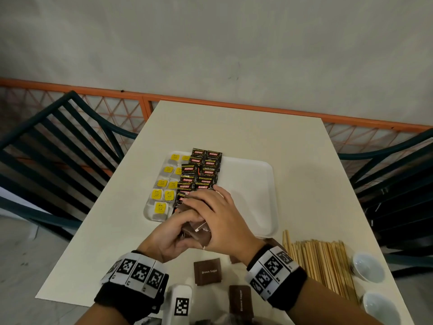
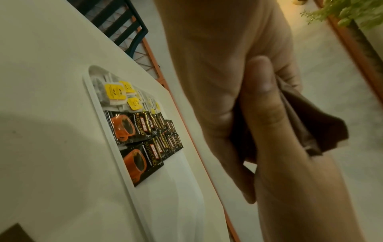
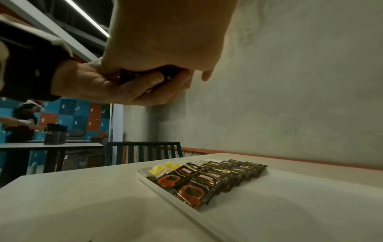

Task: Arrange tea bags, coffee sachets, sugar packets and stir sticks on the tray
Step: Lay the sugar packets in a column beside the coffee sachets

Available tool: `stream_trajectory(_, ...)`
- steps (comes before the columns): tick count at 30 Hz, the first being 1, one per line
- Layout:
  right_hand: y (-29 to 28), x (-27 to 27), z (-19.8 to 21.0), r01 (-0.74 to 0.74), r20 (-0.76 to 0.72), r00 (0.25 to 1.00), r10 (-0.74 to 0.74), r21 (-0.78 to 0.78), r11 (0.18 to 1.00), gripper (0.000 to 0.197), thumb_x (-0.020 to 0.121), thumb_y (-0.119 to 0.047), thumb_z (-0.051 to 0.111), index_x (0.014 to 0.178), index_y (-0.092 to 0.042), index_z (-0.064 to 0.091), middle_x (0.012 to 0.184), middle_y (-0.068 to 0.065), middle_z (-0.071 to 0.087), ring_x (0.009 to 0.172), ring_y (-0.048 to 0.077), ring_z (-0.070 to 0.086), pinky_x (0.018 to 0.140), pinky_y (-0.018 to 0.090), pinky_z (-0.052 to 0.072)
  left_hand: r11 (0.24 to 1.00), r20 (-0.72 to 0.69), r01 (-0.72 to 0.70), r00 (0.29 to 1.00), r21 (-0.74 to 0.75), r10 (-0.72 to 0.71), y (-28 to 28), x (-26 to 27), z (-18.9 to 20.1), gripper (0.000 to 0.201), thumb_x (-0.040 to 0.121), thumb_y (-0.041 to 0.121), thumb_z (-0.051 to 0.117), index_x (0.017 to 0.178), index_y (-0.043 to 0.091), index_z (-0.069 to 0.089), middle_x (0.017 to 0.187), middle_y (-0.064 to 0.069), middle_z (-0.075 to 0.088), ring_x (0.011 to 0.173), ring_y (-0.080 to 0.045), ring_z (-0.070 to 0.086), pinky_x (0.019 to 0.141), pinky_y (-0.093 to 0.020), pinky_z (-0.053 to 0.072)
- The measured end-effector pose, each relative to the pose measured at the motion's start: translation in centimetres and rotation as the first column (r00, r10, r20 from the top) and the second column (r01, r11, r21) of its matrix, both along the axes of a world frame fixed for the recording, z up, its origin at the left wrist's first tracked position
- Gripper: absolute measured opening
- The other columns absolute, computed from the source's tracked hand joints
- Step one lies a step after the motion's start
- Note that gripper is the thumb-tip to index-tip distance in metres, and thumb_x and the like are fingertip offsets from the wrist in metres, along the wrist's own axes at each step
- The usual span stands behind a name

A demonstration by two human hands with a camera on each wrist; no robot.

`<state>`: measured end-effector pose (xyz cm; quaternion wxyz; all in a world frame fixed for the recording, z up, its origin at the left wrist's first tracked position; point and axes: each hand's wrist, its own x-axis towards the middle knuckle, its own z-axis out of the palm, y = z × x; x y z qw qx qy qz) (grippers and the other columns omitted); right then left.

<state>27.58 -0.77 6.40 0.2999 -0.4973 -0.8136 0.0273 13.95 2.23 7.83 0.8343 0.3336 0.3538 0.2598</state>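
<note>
Sugar packets [image 1: 195, 231] sit bunched in both hands' grip; two more [image 1: 208, 271] lie on the table [image 1: 246, 127].

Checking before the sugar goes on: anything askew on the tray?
Mostly tidy. The far coffee sachets overhang the tray rim. Tea bags sit in neat rows.

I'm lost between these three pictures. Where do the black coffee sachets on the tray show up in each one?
Head: coffee sachets in two columns at centre, just beyond both hands.
Left wrist: left of centre, running away from the camera.
Right wrist: lower middle, low on the table.
Shared landmark: the yellow-tagged tea bags lie beside them on the white tray in every view.
</note>
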Motion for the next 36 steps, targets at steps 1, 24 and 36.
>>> stream_trajectory(1,-0.1,-0.2,0.1,0.026,0.001,1.000,-0.026,-0.011,1.000,0.076,0.068,-0.070,0.058,0.124,-0.020,0.051,0.124,-0.001,0.054,0.119,0.015,0.048,0.113,0.038,0.022,1.000,0.003,0.006,1.000,0.005,-0.006,-0.1,0.0,0.1,0.020,0.072,-0.002,0.053,0.090,0.007,0.057,0.065,-0.006,0.068,0.061,-0.009,0.067,0.048,-0.018,0.050)
stream_trajectory(24,-8.9,4.5,-5.0,0.166,0.251,0.963,0.097,-0.839,0.518,0.029,0.082,-0.032,0.065,0.099,-0.019,0.046,0.114,0.002,0.051,0.093,0.012,0.040,0.082,0.024,0.037,0.977,-0.149,-0.209,0.968,-0.030,0.203,-1.1,-6.9,-3.2,0.045,0.084,-0.007,0.040,0.112,0.023,0.058,0.101,-0.011,0.072,0.087,-0.027,0.068,0.075,-0.036,0.051)
stream_trajectory(36,-3.3,2.3,-0.6,-0.141,-0.467,0.702,-0.537,-0.832,0.537,0.025,0.082,-0.012,0.069,0.101,-0.016,0.052,0.085,0.008,0.071,0.067,0.016,0.069,0.064,0.030,0.057,0.988,-0.153,0.153,0.976,-0.005,-0.152,0.2,-6.6,-2.1,0.073,0.043,0.008,0.066,0.115,0.013,0.060,0.112,-0.011,0.069,0.090,-0.024,0.067,0.072,-0.031,0.056)
